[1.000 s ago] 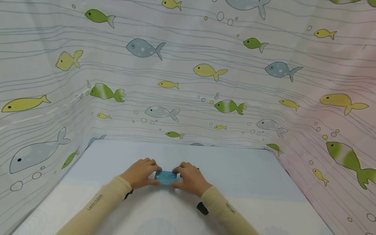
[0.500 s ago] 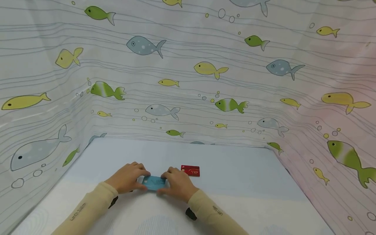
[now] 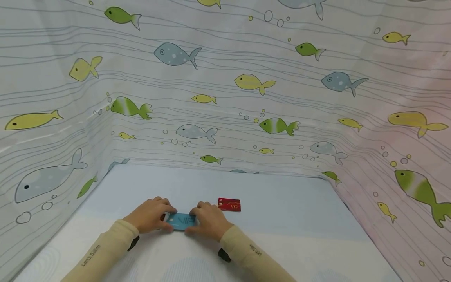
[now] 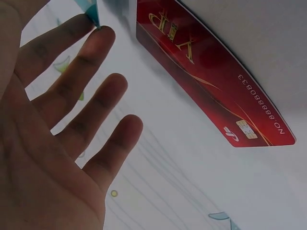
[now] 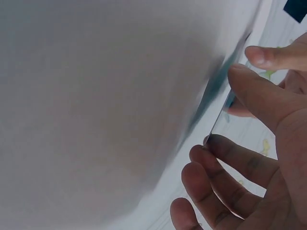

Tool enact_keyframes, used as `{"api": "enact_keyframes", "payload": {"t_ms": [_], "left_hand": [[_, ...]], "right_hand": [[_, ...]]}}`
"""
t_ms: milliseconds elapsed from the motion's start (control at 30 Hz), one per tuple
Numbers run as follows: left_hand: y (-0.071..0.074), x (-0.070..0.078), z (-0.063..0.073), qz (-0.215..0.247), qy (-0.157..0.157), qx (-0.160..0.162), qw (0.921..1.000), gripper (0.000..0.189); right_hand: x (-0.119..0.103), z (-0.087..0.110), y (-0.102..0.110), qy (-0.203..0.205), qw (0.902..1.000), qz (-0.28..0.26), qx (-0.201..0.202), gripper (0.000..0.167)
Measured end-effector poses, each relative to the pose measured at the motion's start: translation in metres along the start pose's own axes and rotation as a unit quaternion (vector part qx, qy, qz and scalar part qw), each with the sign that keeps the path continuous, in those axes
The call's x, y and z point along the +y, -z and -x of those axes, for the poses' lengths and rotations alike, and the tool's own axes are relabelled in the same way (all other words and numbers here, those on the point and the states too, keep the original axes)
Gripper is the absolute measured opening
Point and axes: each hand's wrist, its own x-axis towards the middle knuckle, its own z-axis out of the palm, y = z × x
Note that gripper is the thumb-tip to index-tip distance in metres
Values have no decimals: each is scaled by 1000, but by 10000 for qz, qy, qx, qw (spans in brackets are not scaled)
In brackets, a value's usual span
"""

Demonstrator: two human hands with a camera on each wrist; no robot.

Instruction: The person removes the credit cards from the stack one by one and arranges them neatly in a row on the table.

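Note:
Between my two hands is a blue card (image 3: 184, 222) lettered VIP. My left hand (image 3: 150, 216) pinches its left end with thumb and fingers. At the right end, my right hand (image 3: 211, 221) grips it the same way; the right wrist view shows that hand's thumb and forefinger at the card's edges, with the card nearly edge-on. Only a corner of the blue card (image 4: 89, 8) shows in the left wrist view. There a red VIP card (image 4: 206, 72) with gold lettering and a chip appears beyond the left fingertips. In the head view, something dark red shows behind the left thumb, mostly hidden.
A red VIP card (image 3: 230, 205) lies on the white-and-pale-blue tabletop (image 3: 282, 203), just beyond the right hand. Fish-printed curtains (image 3: 218, 113) enclose the back and both sides. A black band (image 3: 224, 254) is at the right wrist.
Both hands have moved left and slightly nearer with the blue card between them. The red card on the right, mostly covered by the right hand before, is now uncovered. Dark red shows by the left thumb.

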Motion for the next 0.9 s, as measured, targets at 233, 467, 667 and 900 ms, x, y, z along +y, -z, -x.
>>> {"api": "enact_keyframes", "payload": {"t_ms": [233,467,667,900], "left_hand": [[-3,-1,0,14,-60,-6,10000,52],[-6,-2,-1,86,-79,1,9999,51],[-7,-2,-2,272,-53,-18,9996,51],[-10,-2,-2,230,13,-92,9997,53]], "right_hand": [[-3,0,-4,15,9998,192,-31,50],[-2,-2,-5,-51,9998,137,-158,50],[-1,-3,-6,-160,9993,104,-312,50],[0,-1,-8,-211,9991,-56,-369,48]]}}
